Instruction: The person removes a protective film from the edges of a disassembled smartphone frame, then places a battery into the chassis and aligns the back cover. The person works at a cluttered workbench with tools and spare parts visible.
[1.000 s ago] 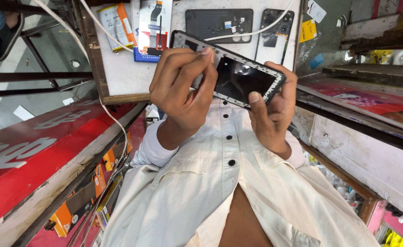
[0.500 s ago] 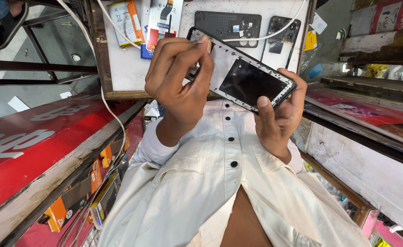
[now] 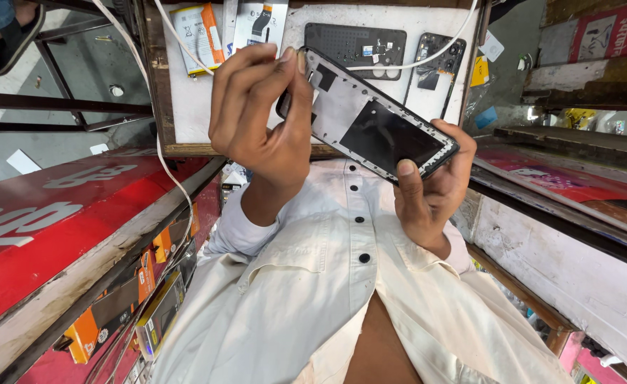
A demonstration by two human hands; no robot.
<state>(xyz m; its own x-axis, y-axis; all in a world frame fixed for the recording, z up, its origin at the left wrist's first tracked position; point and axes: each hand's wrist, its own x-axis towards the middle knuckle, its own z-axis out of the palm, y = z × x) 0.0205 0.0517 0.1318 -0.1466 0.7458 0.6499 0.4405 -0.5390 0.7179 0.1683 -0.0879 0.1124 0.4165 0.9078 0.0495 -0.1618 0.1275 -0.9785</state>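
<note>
Showing two hands, left (image 3: 260, 117) and right (image 3: 431, 188), holding one phone frame (image 3: 377, 128). Lying on the one white board (image 3: 193, 117): two phone back covers (image 3: 356, 44), one battery (image 3: 198, 35), one white cable (image 3: 427, 60).

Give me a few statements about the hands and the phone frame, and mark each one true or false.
1. Both hands hold the phone frame. True.
2. The left hand pinches the frame's upper end. True.
3. The right hand rests flat on the work board. False: it supports the frame's lower end.
4. The frame lies on the board. False: it is held above it.
5. A white cable crosses the board. True.
</note>
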